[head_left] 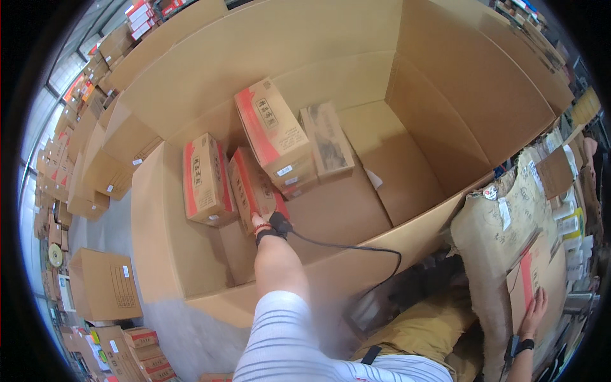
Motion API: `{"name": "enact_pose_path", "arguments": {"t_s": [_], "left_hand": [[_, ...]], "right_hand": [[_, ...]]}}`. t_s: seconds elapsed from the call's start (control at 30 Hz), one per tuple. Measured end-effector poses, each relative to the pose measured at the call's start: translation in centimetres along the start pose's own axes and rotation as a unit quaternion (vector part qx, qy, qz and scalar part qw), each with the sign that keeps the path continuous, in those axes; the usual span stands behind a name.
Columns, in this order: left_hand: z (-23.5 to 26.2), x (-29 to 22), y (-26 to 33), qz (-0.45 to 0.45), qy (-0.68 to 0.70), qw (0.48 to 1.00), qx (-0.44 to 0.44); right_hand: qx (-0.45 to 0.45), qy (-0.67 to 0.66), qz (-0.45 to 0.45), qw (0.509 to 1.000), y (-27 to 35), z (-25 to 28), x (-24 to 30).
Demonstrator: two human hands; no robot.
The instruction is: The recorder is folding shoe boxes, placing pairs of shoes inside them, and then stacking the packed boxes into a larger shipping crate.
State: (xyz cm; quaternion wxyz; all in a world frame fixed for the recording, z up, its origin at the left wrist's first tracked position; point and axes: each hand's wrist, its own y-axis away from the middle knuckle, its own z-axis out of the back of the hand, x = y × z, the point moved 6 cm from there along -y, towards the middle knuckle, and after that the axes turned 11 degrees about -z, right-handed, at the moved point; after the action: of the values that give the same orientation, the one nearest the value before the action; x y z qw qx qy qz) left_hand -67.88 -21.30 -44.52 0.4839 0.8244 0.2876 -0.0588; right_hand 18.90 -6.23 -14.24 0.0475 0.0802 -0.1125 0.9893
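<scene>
My left arm reaches into a very large open cardboard box (305, 270). There my left hand (258, 221) is at the near end of a brown carton with red bands (250, 180), touching it. Its fingers are mostly hidden behind a black wrist device (279, 223) with a cable. To the left stands a similar carton (205, 175). Just right, a taller-looking carton (272, 124) sits on top of another one, and beside it is a plain brown carton (328, 137). At the far right my right hand (536, 313) lies open, fingers spread, on a red-striped carton (525, 280).
A bench covered in worn cardboard (484, 232) stands at my right, with white bottles (573, 245) along its far side. An open brown box (105, 283) sits on the floor at left. Stacked cartons (60, 159) line the left side. The cable (356, 247) crosses the large box's near wall.
</scene>
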Motion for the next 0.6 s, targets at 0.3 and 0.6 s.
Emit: {"name": "enact_pose_path", "arguments": {"t_s": [0.3, 0.6], "left_hand": [[1.4, -0.3, 0.1, -0.059, -0.004, 0.997, 0.052], [6.0, -0.4, -10.0, -0.132, -0.150, 0.979, -0.041]], "right_hand": [[-0.016, 0.022, -0.014, 1.000, -0.4, -1.0, -0.3], [-0.024, 0.012, -0.023, 0.999, -0.7, -0.8, -0.4]]}}
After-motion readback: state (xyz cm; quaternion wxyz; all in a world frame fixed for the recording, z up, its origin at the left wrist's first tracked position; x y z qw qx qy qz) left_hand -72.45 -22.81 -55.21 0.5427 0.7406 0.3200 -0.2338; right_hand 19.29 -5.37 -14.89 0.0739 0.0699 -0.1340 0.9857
